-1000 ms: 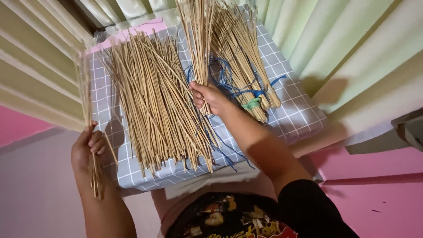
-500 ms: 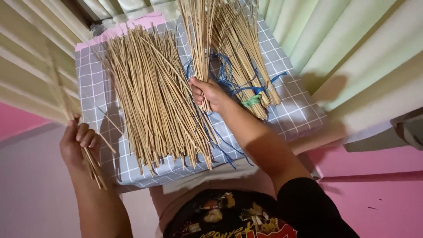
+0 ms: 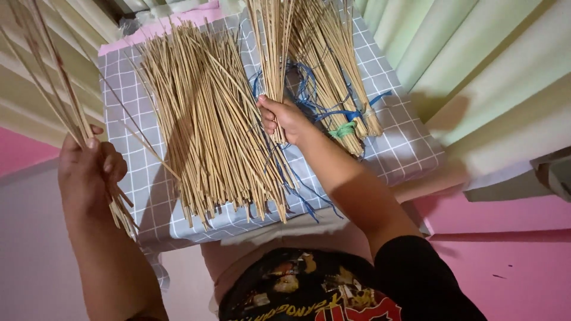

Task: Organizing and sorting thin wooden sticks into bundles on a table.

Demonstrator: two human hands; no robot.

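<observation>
**Stick bundles in hand**

We see two bundles of thin, pale sticks: one small bunch (image 3: pixel 62 107) held raised and tilted off the left of the checked surface, another (image 3: pixel 275 53) gripped upright over its middle.

A black short-sleeved shirt (image 3: pixel 416 279) with a colourful printed graphic at the lower centre; both forearms are bare.

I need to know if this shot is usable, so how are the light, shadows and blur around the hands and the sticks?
Head view: light is dim but even, no glare. The right hand and arm cast a soft shadow on the loose stick pile and checked cloth. The left hand and its few sticks look slightly motion-blurred. Wide-lens bending shows at the edges.
</observation>
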